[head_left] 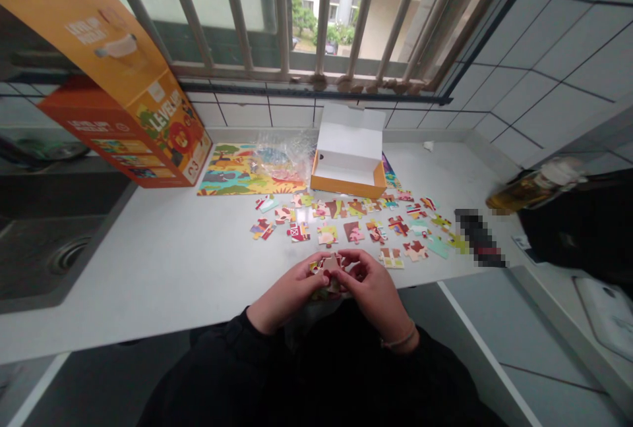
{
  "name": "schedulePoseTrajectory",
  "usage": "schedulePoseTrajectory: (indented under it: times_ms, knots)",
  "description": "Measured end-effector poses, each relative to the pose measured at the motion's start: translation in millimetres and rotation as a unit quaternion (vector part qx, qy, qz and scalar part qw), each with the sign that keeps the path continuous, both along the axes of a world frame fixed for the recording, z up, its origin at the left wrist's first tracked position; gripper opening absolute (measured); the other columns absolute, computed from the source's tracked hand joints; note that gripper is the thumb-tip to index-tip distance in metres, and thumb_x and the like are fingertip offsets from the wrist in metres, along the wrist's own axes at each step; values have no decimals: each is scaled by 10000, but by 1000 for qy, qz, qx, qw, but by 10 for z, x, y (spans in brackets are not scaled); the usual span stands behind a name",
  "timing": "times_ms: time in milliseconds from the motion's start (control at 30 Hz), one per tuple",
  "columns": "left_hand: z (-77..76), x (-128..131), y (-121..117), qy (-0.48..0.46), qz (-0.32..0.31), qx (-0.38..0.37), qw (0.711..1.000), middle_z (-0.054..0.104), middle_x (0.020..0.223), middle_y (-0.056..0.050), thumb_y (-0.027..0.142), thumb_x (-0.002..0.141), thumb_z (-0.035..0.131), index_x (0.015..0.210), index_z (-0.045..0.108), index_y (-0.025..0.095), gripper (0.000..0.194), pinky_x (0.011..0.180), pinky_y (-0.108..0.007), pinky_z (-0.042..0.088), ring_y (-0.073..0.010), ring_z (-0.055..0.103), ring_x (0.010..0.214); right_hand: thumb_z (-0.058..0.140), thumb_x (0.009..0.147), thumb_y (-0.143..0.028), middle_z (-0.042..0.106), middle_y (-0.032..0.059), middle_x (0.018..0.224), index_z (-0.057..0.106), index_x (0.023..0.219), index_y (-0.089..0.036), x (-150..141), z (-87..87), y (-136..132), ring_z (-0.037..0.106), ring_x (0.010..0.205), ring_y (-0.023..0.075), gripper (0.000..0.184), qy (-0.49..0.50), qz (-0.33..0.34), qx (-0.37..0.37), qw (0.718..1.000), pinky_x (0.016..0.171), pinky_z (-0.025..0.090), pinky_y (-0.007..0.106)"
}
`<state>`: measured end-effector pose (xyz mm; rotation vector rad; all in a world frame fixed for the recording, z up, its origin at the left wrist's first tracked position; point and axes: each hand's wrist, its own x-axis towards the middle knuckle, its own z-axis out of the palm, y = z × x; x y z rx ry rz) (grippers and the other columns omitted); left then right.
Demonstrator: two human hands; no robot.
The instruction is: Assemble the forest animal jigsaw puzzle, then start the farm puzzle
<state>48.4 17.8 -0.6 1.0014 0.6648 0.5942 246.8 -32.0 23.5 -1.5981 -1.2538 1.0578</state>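
My left hand (289,292) and my right hand (370,285) meet at the near edge of the white counter (163,262). Both pinch a small cluster of jigsaw pieces (329,269) held between the fingertips, just above the counter's edge. Several loose colourful puzzle pieces (356,219) lie scattered on the counter beyond my hands. Behind them stands an open small orange box with a white lid (350,160). A finished puzzle picture (237,170) lies flat at the back with a clear plastic bag (284,153) on it.
A large orange puzzle box (123,97) stands at the back left beside a steel sink (49,242). A bottle of yellow liquid (531,188) and a dark bag (583,223) sit at the right. A barred window runs along the back wall.
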Motion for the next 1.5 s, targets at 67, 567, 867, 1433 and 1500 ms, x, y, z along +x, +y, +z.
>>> schedulePoseTrajectory:
  times_ms: [67, 567, 867, 1433, 1500]
  knots:
    - [13, 1, 6, 26, -12, 36, 999, 664, 1474, -121, 437, 962, 796, 1446, 654, 245, 540, 1166, -401, 500, -300, 635, 1375, 825, 903, -550, 776, 41, 1030, 746, 1237, -222, 32, 5, -8, 660, 750, 190, 475, 4, -4, -3, 1000, 701, 563, 344]
    - [157, -44, -10, -100, 123, -159, 974, 696, 1382, -267, 275, 917, 807, 1450, 523, 117, 625, 1016, -422, 628, -331, 770, 1157, 747, 937, -650, 781, 77, 916, 712, 1120, -215, 434, -128, 73, 726, 785, 266, 473, -118, -65, 0, 991, 747, 558, 407]
    - [122, 19, -50, -74, 81, -118, 987, 653, 1495, -192, 318, 958, 855, 1445, 592, 166, 574, 1073, -384, 603, -280, 720, 1276, 653, 1044, -546, 723, 103, 1118, 700, 1280, -218, 91, 6, 4, 673, 849, 239, 407, -209, -4, 109, 972, 852, 564, 422]
    - [261, -437, -164, 6, 224, -144, 964, 736, 1307, -189, 334, 812, 975, 1379, 575, 122, 726, 1000, -379, 659, -293, 777, 1133, 707, 983, -373, 742, 110, 1094, 714, 1164, -191, -97, -53, 170, 719, 942, 267, 257, -269, -20, 58, 961, 846, 560, 405]
    - [248, -429, -174, 20, 231, -145, 962, 759, 1227, -179, 357, 759, 1010, 1356, 571, 118, 779, 936, -357, 673, -274, 795, 1036, 661, 1019, -359, 696, 167, 1288, 711, 1177, -186, -168, -44, 164, 711, 1114, 306, 240, -309, -39, 104, 945, 908, 561, 425]
